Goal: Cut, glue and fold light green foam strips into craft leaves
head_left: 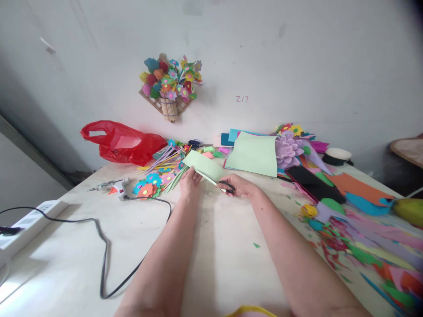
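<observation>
Head view: the left hand [191, 180] pinches a piece of pale green paper [206, 165] between thumb and fingers; the right hand [240, 186] is closed around the handles of the scissors [228, 186], at the paper's near edge. The paper spans the gap between both hands. If it sags or twists in that one-sided pinch, the cut could wander. Left fingertips near the cutting line might get nicked. The glue gun [123, 189] lies left of the left hand, its cord [105, 246] looping beside that forearm; a sideways sweep could drag it.
</observation>
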A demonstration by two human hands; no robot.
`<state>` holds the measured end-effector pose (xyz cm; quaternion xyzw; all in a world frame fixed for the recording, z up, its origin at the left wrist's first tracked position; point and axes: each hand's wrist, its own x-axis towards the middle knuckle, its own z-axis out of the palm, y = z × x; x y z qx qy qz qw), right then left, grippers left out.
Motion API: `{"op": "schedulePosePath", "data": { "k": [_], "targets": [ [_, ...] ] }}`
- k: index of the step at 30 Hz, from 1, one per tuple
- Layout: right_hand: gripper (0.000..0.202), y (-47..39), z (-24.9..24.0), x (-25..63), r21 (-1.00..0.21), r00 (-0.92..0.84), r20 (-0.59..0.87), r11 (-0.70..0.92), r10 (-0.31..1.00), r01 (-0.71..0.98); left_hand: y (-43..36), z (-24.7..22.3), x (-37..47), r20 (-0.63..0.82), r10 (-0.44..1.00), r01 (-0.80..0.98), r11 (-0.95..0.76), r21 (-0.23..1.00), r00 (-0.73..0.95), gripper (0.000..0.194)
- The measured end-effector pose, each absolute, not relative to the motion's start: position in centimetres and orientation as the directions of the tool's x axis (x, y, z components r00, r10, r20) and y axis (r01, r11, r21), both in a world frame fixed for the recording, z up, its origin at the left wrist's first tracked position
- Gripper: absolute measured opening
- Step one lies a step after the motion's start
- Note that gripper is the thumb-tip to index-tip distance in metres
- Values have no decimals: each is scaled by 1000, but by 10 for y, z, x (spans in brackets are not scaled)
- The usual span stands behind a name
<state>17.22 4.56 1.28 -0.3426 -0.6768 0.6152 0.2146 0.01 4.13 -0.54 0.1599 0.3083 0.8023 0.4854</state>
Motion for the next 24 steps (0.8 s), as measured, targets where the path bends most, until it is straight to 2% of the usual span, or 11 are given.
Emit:
{"op": "schedulePosePath", "data": {
  "k": [9, 24],
  "targets": [
    [26, 49, 12, 178, -973, -692, -181, -26, 698, 228, 40, -3, -1, -37, 877, -677, -343, 651, -479, 6],
    [33, 46, 12, 176, -977, -675, -131, 20, 726, 211, 40, -7, 1, 23, 900, -659, -337, 673, -436, 14]
  ]
}}
